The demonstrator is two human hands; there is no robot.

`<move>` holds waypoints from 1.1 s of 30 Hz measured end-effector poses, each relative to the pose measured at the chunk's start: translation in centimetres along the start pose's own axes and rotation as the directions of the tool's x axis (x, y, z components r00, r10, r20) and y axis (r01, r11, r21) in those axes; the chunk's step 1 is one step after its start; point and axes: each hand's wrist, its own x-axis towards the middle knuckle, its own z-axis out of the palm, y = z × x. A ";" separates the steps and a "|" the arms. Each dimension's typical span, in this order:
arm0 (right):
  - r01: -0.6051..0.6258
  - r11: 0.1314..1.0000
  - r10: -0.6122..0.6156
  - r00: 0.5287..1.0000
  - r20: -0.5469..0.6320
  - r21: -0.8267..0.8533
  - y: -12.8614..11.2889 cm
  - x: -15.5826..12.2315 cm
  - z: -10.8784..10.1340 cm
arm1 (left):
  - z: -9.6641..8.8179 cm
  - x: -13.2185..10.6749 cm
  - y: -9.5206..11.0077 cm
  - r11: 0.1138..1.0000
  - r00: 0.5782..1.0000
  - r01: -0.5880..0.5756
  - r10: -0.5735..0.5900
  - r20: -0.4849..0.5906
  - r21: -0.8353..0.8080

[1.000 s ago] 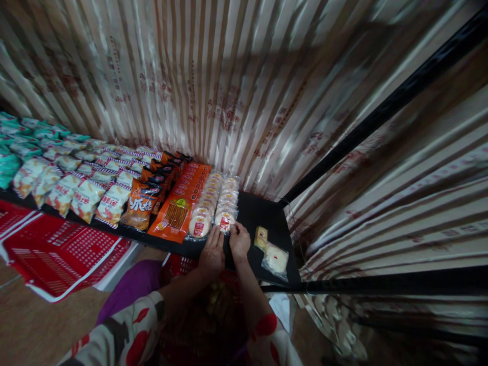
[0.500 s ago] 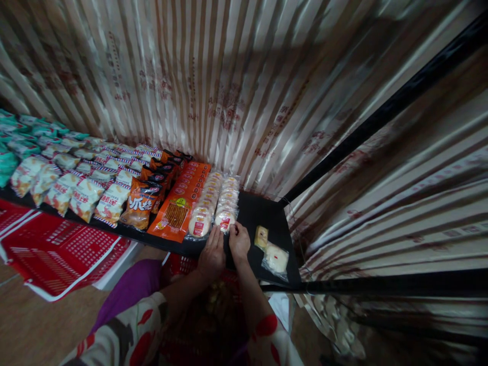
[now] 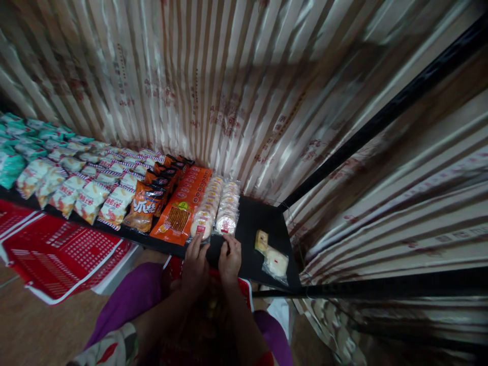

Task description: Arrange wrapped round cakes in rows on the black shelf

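Note:
Two rows of round white crackers in clear wrappers lie side by side on a black shelf (image 3: 263, 208): a left row (image 3: 208, 206) and a right row (image 3: 229, 203). My left hand (image 3: 195, 267) has its fingers stretched out against the front packet (image 3: 201, 227) of the left row. At the front packet (image 3: 226, 225) of the right row is my right hand (image 3: 230, 260), its fingers a little bent and apart, with nothing seen in them. An orange bag of stick snacks (image 3: 181, 208) lies directly left of the crackers.
Orange-and-black snack bags (image 3: 143, 206), white snack bags (image 3: 89, 198) and green bags (image 3: 13, 168) fill the shelf's left side. A yellow packet (image 3: 261, 240) and a white packet (image 3: 276, 262) lie at right. Red baskets (image 3: 72, 254) stand below; a black post (image 3: 381, 114) rises at right.
My left hand has moved left, from the right row to the front of the left row. My right hand has shifted slightly left and back toward me, and its fingers have opened.

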 end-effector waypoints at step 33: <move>-0.026 0.995 0.015 0.993 0.117 0.094 -2.0 -7.8 -0.6 | -2.5 -2.7 -0.8 0.972 0.978 0.040 0.010 0.210 -0.232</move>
